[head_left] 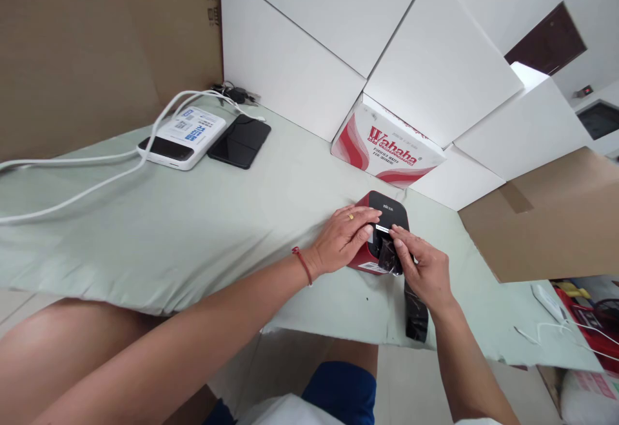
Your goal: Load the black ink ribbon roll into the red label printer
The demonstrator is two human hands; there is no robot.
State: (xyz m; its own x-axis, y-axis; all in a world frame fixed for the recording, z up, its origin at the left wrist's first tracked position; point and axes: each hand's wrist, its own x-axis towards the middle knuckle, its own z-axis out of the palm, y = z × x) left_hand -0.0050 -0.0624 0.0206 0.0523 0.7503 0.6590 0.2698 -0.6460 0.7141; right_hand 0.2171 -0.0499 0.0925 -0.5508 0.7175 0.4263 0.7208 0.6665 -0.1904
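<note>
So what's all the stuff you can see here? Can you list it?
small box: one, red and black, mid cloth
strip: one, black, from small box over cloth's edge
power bank: one, white, far left
phone: one, black, beside power bank
cable: two strands, white, trailing left
carton: one, red and white, behind small box
big boxes: several, white, stacked behind
cardboard: two pieces, brown, back left and right
cloth: one, pale green, underneath everything
left hand: one, resting on small box
right hand: one, fingers pinching strip
</note>
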